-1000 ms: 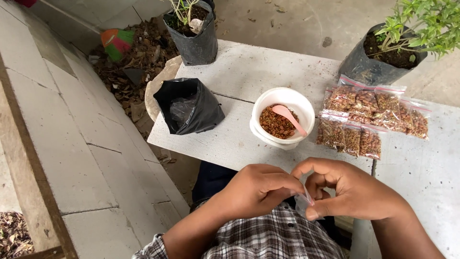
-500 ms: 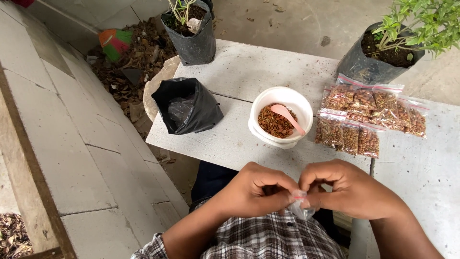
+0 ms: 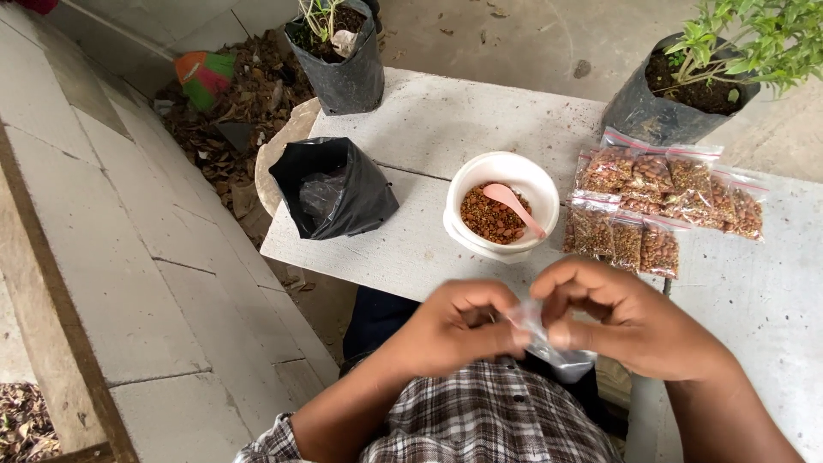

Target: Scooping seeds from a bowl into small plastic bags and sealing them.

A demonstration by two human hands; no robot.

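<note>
Hands: my left (image 3: pixel 454 330) and right (image 3: pixel 630 321) pinch clear bag (image 3: pixel 549 343) mouth; I pull evenly, above counter (image 3: pixel 411 249), near bowl (image 3: pixel 501 206).

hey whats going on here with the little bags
A person holds a small clear plastic bag between the left hand and the right hand, pinching its top. On the white table ahead sit a white bowl of brown granules with a pink spoon, filled bags and an empty black pouch.
</note>
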